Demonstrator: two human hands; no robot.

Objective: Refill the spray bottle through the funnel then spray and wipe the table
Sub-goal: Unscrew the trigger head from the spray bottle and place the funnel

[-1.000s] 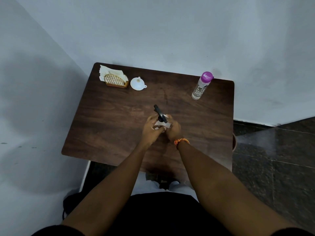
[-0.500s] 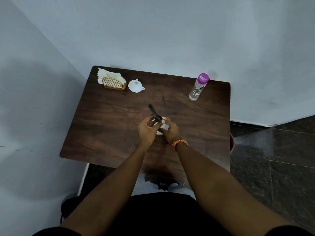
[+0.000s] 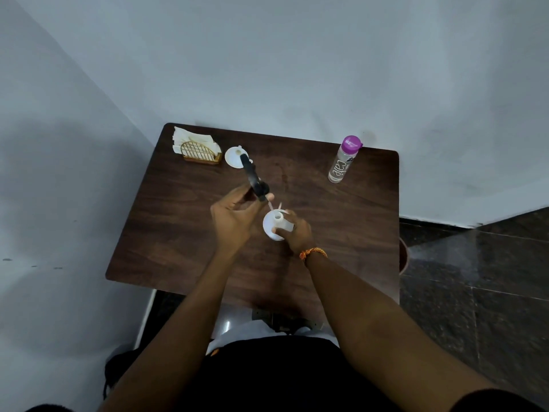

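My right hand (image 3: 295, 234) grips the white spray bottle (image 3: 274, 226) upright on the dark wooden table (image 3: 341, 227); its neck is uncovered. My left hand (image 3: 234, 217) holds the black spray head (image 3: 254, 181) lifted up and to the left of the bottle, with its thin dip tube (image 3: 271, 206) hanging just above the bottle's mouth. A white funnel (image 3: 233, 156) lies at the back of the table, partly behind the spray head's nozzle. A clear water bottle with a purple cap (image 3: 343, 163) stands at the back right.
A wire holder with white napkins (image 3: 199, 148) sits in the table's back left corner. Grey walls close in behind and to the left. Dark floor tiles (image 3: 475, 278) lie to the right of the table.
The black spray head has come off the white bottle; my left hand lifted it up and to the left, drawing the tube out. My right hand still holds the bottle.
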